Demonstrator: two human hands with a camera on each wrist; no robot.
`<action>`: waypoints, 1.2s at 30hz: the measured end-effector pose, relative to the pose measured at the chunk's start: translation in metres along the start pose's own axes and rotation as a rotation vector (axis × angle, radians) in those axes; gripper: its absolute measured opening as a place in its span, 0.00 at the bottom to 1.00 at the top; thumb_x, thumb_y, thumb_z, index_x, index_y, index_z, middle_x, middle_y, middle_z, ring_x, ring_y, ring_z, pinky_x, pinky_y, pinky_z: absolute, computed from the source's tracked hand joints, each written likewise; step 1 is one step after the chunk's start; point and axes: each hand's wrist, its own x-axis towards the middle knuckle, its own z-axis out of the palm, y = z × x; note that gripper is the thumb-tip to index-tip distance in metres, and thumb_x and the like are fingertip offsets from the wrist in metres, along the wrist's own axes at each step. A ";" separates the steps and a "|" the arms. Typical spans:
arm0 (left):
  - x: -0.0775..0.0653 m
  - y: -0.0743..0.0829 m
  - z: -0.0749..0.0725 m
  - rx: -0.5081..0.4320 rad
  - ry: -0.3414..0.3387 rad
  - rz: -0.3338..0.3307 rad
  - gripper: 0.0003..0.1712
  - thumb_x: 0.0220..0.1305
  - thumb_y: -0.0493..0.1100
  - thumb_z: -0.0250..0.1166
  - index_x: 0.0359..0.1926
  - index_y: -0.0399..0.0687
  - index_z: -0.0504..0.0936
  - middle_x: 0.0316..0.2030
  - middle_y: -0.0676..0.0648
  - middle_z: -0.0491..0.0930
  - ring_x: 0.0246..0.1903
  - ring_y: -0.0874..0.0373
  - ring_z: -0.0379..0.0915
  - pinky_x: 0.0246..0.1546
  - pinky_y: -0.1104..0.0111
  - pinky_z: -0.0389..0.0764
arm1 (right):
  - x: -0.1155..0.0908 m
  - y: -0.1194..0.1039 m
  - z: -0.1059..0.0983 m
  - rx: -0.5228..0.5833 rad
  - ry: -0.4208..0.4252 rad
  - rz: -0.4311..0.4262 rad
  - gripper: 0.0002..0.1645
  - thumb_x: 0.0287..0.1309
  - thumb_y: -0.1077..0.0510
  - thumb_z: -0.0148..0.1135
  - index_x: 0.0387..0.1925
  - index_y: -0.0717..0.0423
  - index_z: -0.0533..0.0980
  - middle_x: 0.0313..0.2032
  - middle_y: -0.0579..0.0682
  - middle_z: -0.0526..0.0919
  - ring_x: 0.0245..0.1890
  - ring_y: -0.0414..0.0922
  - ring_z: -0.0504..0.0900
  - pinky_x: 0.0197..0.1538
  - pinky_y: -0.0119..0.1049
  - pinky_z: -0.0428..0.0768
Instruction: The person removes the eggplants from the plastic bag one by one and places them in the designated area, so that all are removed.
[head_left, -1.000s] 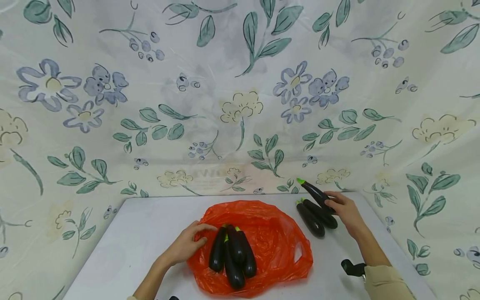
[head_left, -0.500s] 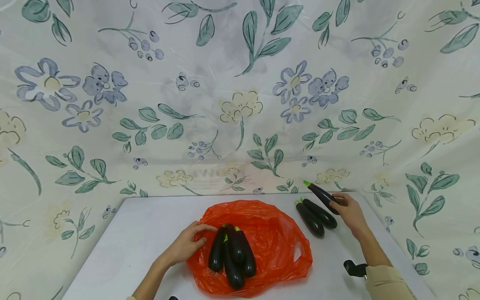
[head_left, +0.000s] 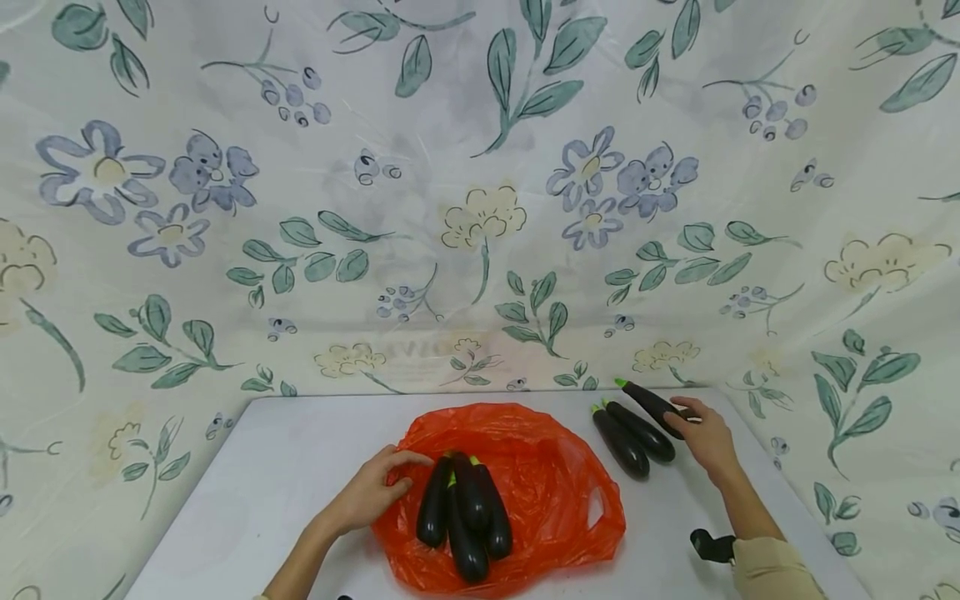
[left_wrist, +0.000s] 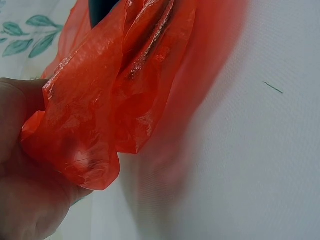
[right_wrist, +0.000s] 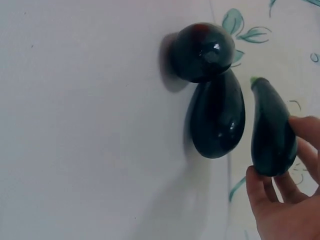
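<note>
My right hand holds a dark purple eggplant by its thick lower end, the green stem tip pointing away to the far left. In the right wrist view, fingers and thumb grip this eggplant around its rounded end. Two more eggplants lie side by side on the table just left of it. At the left rim of an open red plastic bag, my left hand pinches the film. The left wrist view shows the bag's crumpled edge between thumb and fingers. Several eggplants rest piled inside the bag.
The white table ends at a floral-patterned cloth backdrop that rises behind it and along both sides. A black wrist-mounted device sticks out beside the right sleeve.
My right hand has shifted right and then down with its eggplant, which now sits lower, close beside the other two. The left hand and the bag have stayed in place.
</note>
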 end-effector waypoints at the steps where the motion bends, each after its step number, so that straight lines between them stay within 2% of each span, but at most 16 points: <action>1: 0.000 0.000 0.000 0.000 0.002 0.001 0.22 0.66 0.31 0.61 0.54 0.60 0.83 0.46 0.50 0.75 0.51 0.50 0.70 0.58 0.45 0.77 | 0.000 0.001 0.000 0.003 0.006 0.003 0.33 0.71 0.48 0.58 0.70 0.59 0.66 0.60 0.67 0.74 0.59 0.62 0.76 0.50 0.45 0.77; 4: 0.000 0.000 0.000 0.000 0.005 0.003 0.23 0.66 0.30 0.60 0.54 0.61 0.83 0.46 0.50 0.75 0.51 0.50 0.70 0.58 0.45 0.77 | 0.000 0.002 0.000 0.025 0.018 0.017 0.32 0.71 0.49 0.58 0.70 0.57 0.65 0.60 0.68 0.74 0.59 0.62 0.76 0.48 0.42 0.76; 7: 0.000 0.000 0.001 0.004 0.007 0.001 0.23 0.66 0.30 0.60 0.54 0.61 0.83 0.46 0.50 0.75 0.51 0.50 0.70 0.58 0.45 0.77 | -0.001 0.002 -0.001 0.020 0.022 0.025 0.29 0.71 0.49 0.58 0.66 0.59 0.68 0.60 0.68 0.74 0.58 0.62 0.76 0.45 0.39 0.76; 12: 0.000 0.000 0.001 0.012 0.004 0.012 0.22 0.66 0.30 0.60 0.54 0.59 0.83 0.45 0.50 0.75 0.49 0.51 0.70 0.58 0.45 0.77 | -0.002 0.003 -0.001 0.017 0.022 0.046 0.26 0.71 0.49 0.57 0.62 0.60 0.72 0.61 0.69 0.75 0.59 0.62 0.75 0.47 0.42 0.77; 19: 0.000 0.002 0.000 0.027 -0.001 0.025 0.22 0.66 0.30 0.60 0.54 0.58 0.83 0.44 0.50 0.74 0.48 0.52 0.70 0.56 0.47 0.78 | -0.002 0.008 0.000 0.032 0.011 0.067 0.27 0.72 0.49 0.56 0.63 0.61 0.72 0.62 0.69 0.74 0.60 0.64 0.74 0.52 0.50 0.78; 27: 0.000 0.002 0.000 0.020 -0.002 0.012 0.22 0.66 0.30 0.60 0.54 0.58 0.83 0.44 0.49 0.74 0.48 0.51 0.70 0.56 0.47 0.78 | -0.001 0.015 0.004 0.036 -0.028 0.079 0.27 0.72 0.51 0.54 0.64 0.64 0.71 0.62 0.70 0.74 0.59 0.64 0.75 0.54 0.51 0.78; 36: 0.001 0.001 -0.001 0.024 -0.001 0.011 0.22 0.66 0.30 0.60 0.55 0.57 0.83 0.44 0.50 0.74 0.48 0.51 0.70 0.56 0.48 0.79 | 0.000 0.016 0.006 0.032 -0.069 0.075 0.26 0.72 0.55 0.52 0.64 0.67 0.70 0.62 0.70 0.74 0.58 0.62 0.77 0.50 0.42 0.80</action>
